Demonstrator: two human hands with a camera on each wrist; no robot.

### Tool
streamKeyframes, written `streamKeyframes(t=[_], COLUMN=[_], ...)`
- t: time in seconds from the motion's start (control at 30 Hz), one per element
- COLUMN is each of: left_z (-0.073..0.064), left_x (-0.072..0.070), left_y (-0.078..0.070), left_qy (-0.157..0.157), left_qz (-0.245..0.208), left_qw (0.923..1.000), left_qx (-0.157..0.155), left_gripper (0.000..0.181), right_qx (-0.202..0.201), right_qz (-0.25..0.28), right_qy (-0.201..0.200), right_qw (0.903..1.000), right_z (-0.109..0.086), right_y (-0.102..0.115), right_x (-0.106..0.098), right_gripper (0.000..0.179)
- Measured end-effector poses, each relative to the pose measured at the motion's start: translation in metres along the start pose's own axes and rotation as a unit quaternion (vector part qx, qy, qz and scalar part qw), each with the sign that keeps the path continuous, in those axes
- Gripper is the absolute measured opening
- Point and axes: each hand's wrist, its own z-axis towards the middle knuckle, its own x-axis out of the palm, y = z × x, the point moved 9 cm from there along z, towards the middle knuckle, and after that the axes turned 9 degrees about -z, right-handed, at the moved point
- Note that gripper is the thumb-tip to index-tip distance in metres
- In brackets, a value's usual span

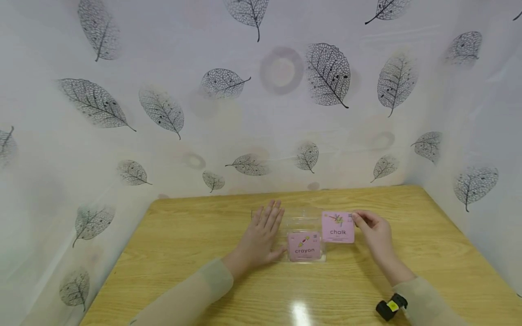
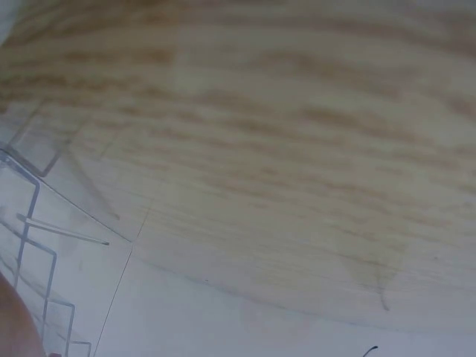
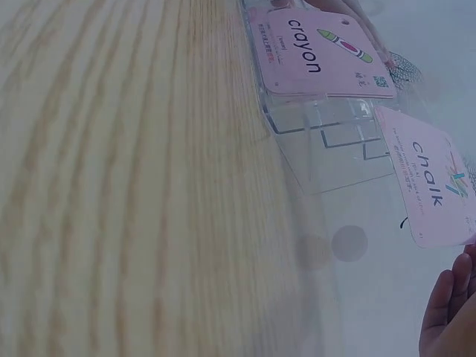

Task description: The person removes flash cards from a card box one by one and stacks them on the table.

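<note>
In the head view, a clear plastic card holder [image 1: 303, 223] stands on the table with a pink "crayon" card [image 1: 304, 246] in its front. My left hand [image 1: 263, 235] lies along the holder's left side, fingers straight and thumb near the crayon card. Between thumb and fingers, my right hand [image 1: 373, 231] pinches the upper right edge of a pink "chalk" card [image 1: 338, 227], just right of the holder. The right wrist view shows the holder's stepped clear side [image 3: 335, 149], the crayon card [image 3: 320, 56] and the chalk card [image 3: 428, 178] held apart from it.
The wooden table [image 1: 183, 235] runs back to a pale curtain [image 1: 244, 122] printed with dark leaves, which also hangs on both sides. A black device with a yellow label [image 1: 392, 306] is worn at the right wrist.
</note>
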Motion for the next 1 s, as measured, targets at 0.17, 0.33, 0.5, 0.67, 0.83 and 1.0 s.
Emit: streamKeyframes(t=[0.17,0.33,0.5,0.67,0.83,1.0], left_z=[0.000,0.000,0.000,0.000,0.000,0.000], left_x=[0.001,0.000,0.000,0.000,-0.002,-0.002], left_y=[0.000,0.001,0.001,0.000,0.000,0.001], left_qy=[0.001,-0.004,-0.007,0.001,0.005,0.005], left_qz=[-0.007,-0.005,-0.005,-0.010,-0.012,-0.014], left_qw=[1.0000,1.0000,1.0000,0.9999,0.9999,0.9999], left_qx=[-0.001,0.002,0.004,0.000,-0.001,-0.002], left_gripper=[0.102,0.103,0.103,0.103,0.103,0.102], right_qx=[0.016,0.033,0.044,0.061,0.063,0.067], right_qz=[-0.003,-0.017,-0.036,-0.049,-0.062,-0.079], right_qy=[-0.003,-0.004,-0.006,-0.006,-0.005,0.000], right_qw=[0.9999,0.9993,0.9984,0.9970,0.9961,0.9946], right_z=[0.000,-0.001,-0.001,-0.002,-0.003,-0.003], right_y=[-0.009,-0.017,-0.025,-0.032,-0.034,-0.037], right_x=[-0.004,-0.009,-0.014,-0.019,-0.022,-0.024], right_gripper=[0.036,0.038,0.039,0.041,0.041,0.041])
